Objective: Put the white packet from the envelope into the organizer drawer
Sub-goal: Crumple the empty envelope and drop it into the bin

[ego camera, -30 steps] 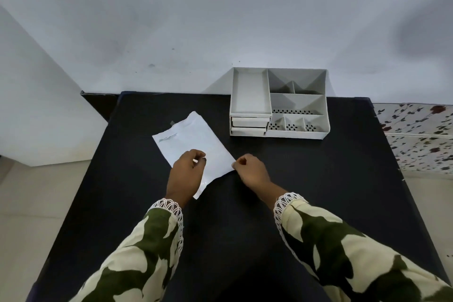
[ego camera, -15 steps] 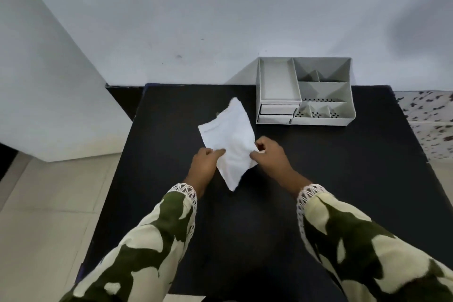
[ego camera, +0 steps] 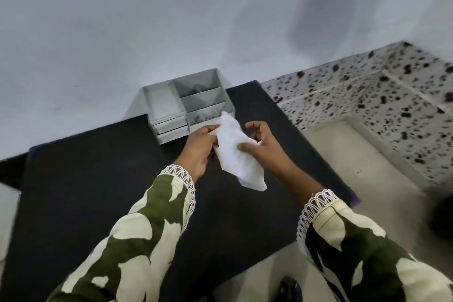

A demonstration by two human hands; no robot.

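Note:
I hold a white paper envelope [ego camera: 235, 152] in the air above the black table [ego camera: 103, 179], just in front of the grey organizer [ego camera: 186, 103]. My left hand [ego camera: 199, 148] grips its left edge near the top. My right hand [ego camera: 264, 144] pinches its right side with thumb and fingers. The envelope is bent and hangs tilted, lower corner toward me. No packet shows outside it. The organizer stands at the table's back edge against the wall, with two shut drawers [ego camera: 171, 127] at its front left and open compartments on top.
A white wall rises behind the table. To the right lie a pale floor [ego camera: 348, 154] and a speckled surface [ego camera: 392, 86]. The table's right edge runs close to my right forearm. A dark object [ego camera: 443, 218] sits at the far right.
Both hands lifted the envelope off the table and carried it toward the organizer. The view swung to the right, so the organizer now sits left of centre.

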